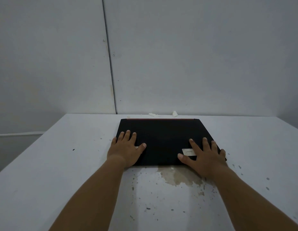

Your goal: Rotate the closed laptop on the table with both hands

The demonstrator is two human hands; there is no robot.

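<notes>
Fingers: spread flat, pressed on the black lid, gripping nothing
Left hand: palm down over the near-left corner of the laptop, little finger at the left edge
Right hand: palm down over the near-right corner, thumb beside a pale sticker
Laptop position: closed, flat, square to the viewer, near the far edge of the table, red strip along its far side
Surface: white tabletop, dark specks, brownish stain just in front of the laptop's near edge
Room: pale panelled wall, dark vertical seam, dim light
Edges: narrow gap behind the laptop, scraps of torn tape at the wall line
Open room: bare tabletop left, right and in front
Count: one laptop, two hands, one sticker in clear view
</notes>
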